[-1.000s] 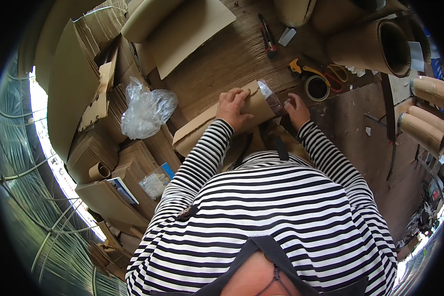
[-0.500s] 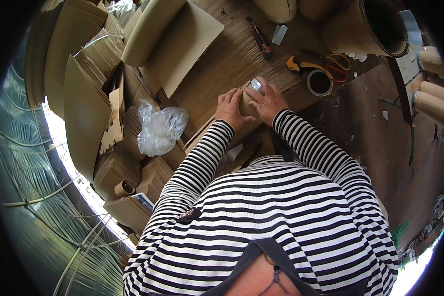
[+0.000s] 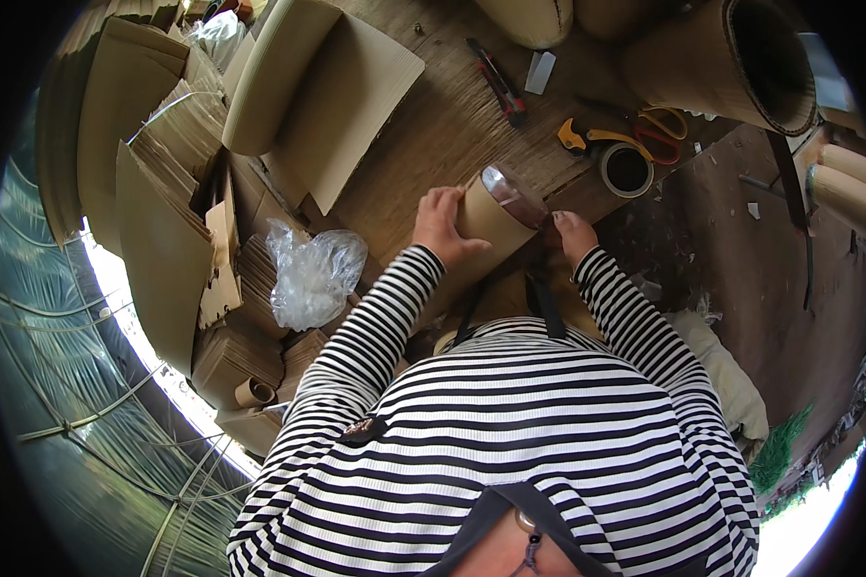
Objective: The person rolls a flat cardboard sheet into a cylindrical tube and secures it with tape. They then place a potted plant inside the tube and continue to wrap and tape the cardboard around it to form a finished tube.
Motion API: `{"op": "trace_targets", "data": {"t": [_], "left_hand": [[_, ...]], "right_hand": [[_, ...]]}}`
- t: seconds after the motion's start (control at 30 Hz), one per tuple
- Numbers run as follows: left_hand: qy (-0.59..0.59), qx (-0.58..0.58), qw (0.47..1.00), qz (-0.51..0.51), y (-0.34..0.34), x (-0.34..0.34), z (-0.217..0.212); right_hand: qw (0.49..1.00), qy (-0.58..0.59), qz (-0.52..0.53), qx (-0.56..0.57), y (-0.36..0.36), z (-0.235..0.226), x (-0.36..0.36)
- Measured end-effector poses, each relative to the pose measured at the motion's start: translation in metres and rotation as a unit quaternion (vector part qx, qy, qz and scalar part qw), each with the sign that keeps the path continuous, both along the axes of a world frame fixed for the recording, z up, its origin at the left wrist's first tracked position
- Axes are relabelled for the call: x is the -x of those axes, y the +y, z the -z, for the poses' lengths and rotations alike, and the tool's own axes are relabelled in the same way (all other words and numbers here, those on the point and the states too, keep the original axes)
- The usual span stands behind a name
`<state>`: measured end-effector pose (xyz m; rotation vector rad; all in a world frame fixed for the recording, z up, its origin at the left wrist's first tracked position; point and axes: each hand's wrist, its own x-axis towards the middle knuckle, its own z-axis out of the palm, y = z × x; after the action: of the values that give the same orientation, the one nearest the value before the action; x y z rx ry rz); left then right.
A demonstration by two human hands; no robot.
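In front of me lies a brown cardboard tube (image 3: 489,223), with a shiny strip that looks like clear tape (image 3: 517,195) across its right part. My left hand (image 3: 443,229) is wrapped over the tube's left side, thumb near me and fingers on the far side. At the tube's right end, close to the strip's edge, is my right hand (image 3: 574,237), its fingers closed. Its fingertips are partly in shadow, so what they pinch is hidden.
A red-and-black utility knife (image 3: 498,85) lies on the wooden board beyond the tube. Orange-handled scissors (image 3: 656,135) and a tape roll (image 3: 626,170) are to the right. Stacked cardboard (image 3: 168,197) and a crumpled plastic bag (image 3: 316,274) are at left; a large cardboard cylinder (image 3: 688,72) stands far right.
My right hand has moved right and toward me, off the tube's top, leaving the shiny strip in plain view. My left hand stays on the tube, which shows more of its side.
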<state>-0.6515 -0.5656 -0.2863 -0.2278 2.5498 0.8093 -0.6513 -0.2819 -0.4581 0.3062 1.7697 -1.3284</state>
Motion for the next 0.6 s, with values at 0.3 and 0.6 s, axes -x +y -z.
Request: {"op": "trace_targets", "data": {"t": [0.3, 0.6], "left_hand": [[0.091, 0.016, 0.994, -0.050, 0.051, -0.037, -0.011], [0.217, 0.072, 0.970, -0.088, 0.062, -0.056, 0.001]], "right_hand": [[0.834, -0.429, 0.318, 0.140, -0.061, -0.147, 0.051], [0.926, -0.346, 0.120, 0.087, -0.055, -0.123, 0.072]]}}
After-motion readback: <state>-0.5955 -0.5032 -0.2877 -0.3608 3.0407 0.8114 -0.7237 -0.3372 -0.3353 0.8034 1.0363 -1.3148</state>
